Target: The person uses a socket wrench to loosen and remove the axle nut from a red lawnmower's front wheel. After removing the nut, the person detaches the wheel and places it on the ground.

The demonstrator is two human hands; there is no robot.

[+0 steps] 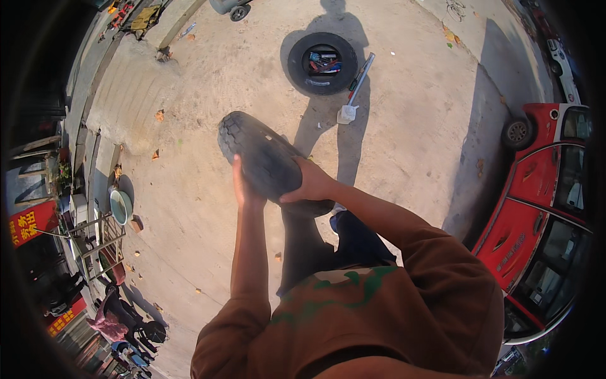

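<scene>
Black tyre [259,155] gripped between left hand [243,189] and right hand [312,183], fingers closed on its tread, far above a second tyre [322,63] on concrete ground [404,145].

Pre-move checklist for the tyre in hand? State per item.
1. Left hand on the tyre: ok, flat against its near side.
2. Right hand on the tyre: ok, fingers over the tread.
3. Tyre off the ground: ok, held up in front of the chest.
4. Second tyre out of the way: ok, lying flat ahead with tools inside.
5. Long tool on the concrete: ok, beside that tyre.
6. Grip firmness: cannot tell.
</scene>
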